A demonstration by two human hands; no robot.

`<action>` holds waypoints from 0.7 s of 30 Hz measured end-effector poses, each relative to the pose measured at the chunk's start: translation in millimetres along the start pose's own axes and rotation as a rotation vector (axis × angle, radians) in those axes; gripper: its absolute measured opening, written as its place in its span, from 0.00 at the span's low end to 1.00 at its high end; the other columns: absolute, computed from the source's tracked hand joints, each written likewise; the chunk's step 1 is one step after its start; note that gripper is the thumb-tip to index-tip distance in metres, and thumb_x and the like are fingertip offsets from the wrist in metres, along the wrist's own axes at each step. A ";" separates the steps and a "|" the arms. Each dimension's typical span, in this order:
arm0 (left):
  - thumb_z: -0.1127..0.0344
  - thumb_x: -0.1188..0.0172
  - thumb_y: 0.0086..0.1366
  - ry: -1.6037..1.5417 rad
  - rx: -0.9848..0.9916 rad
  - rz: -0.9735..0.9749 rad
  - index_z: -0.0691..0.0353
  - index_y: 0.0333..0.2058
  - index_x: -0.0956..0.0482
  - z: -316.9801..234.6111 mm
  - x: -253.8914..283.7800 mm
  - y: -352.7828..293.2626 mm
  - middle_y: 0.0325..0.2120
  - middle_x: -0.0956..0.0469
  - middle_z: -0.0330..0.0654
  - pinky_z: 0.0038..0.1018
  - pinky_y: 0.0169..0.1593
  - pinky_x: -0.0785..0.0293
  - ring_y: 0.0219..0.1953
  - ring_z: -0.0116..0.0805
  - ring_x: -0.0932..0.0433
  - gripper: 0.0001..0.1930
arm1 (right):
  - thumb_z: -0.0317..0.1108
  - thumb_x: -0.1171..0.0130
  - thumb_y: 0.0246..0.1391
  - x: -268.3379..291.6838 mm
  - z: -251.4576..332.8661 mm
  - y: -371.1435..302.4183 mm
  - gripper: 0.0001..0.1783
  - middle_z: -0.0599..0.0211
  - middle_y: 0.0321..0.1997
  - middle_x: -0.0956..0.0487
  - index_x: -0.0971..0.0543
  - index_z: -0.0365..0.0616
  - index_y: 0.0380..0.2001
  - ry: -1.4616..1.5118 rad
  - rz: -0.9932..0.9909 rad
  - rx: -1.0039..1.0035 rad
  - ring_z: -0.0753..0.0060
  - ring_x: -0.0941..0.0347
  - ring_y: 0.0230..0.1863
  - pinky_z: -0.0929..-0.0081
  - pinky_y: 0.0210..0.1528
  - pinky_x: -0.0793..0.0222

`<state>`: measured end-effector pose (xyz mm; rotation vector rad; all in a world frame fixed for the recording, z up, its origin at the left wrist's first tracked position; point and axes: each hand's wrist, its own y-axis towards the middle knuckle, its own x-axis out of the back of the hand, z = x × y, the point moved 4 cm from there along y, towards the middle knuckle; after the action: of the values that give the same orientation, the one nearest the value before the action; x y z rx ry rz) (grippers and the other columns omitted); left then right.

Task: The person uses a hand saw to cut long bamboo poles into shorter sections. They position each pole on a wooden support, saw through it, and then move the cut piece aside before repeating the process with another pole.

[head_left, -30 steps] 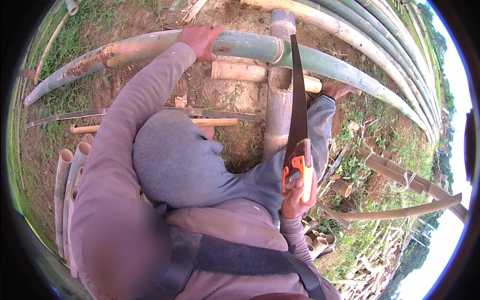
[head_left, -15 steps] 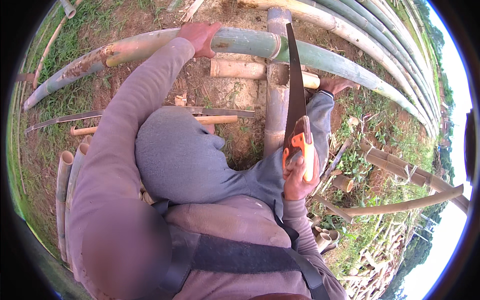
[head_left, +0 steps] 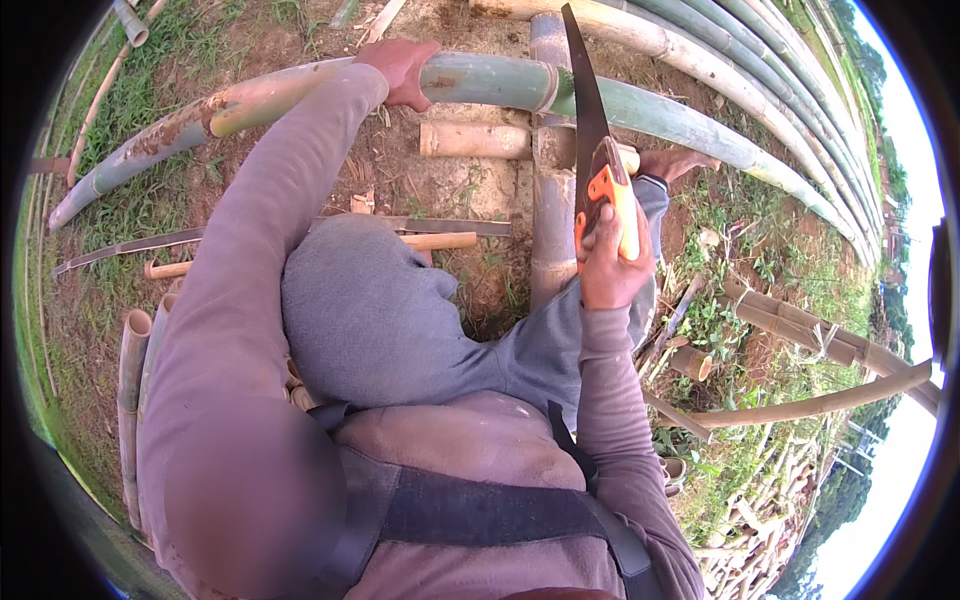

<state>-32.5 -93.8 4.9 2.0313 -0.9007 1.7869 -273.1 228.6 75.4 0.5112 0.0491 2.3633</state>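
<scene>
While the left hand (head_left: 400,72) keeps its place, curled over the green bamboo pole (head_left: 490,78), the saw (head_left: 592,115) has slid forward since a second ago, its tip now well beyond the pole. The blade crosses the pole just right of a pale ring (whether the teeth touch, I cannot tell). The right hand (head_left: 613,265) has gone forward with it, fingers closed round the orange handle, and that forearm reaches farther out.

Counted, there are two hands, one saw and one pole under the left palm. One greyish log (head_left: 553,215) passes crosswise beneath that pole; one short pale bamboo length (head_left: 475,140) lies left of it. Farther out come one bare foot (head_left: 680,165), one cut stub (head_left: 690,362) at right, and several long poles (head_left: 690,60) side by side, too crowded to count.
</scene>
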 end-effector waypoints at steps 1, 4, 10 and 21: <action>0.47 0.20 0.48 -0.014 0.006 0.026 0.53 0.68 0.29 -1.3 -2.9 -2.0 0.49 0.14 0.49 0.47 0.56 0.18 0.51 0.52 0.14 0.48 | 0.34 0.37 0.71 22.4 1.0 -37.3 0.22 0.60 0.49 0.15 0.21 0.30 0.61 0.009 0.006 -0.075 0.79 0.22 0.32 0.79 0.34 0.25; 0.46 0.20 0.47 -0.042 0.010 0.030 0.49 0.64 0.26 -0.9 0.7 0.3 0.48 0.13 0.47 0.47 0.56 0.18 0.51 0.52 0.14 0.45 | 0.43 0.38 0.72 70.8 8.8 -110.9 0.30 0.56 0.55 0.16 0.24 0.29 0.65 0.023 0.019 -0.137 0.77 0.21 0.32 0.80 0.32 0.26; 0.46 0.20 0.47 -0.054 -0.013 -0.024 0.52 0.62 0.25 -4.0 -6.3 6.2 0.48 0.13 0.48 0.48 0.56 0.18 0.51 0.52 0.14 0.44 | 0.33 0.38 0.73 -3.6 -10.4 14.4 0.19 0.72 0.32 0.18 0.21 0.34 0.61 0.172 0.007 -0.116 0.83 0.26 0.25 0.78 0.26 0.28; 0.49 0.21 0.48 -0.012 0.016 0.081 0.54 0.70 0.31 -3.8 4.1 -1.5 0.51 0.15 0.48 0.48 0.57 0.18 0.52 0.53 0.15 0.50 | 0.37 0.37 0.72 62.1 12.5 -95.7 0.27 0.67 0.37 0.16 0.25 0.32 0.66 0.136 0.006 -0.157 0.88 0.31 0.21 0.83 0.20 0.35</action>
<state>-34.4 -91.5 9.8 2.0450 -0.9877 1.8313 -249.0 339.6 91.8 0.2757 -0.0751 2.3812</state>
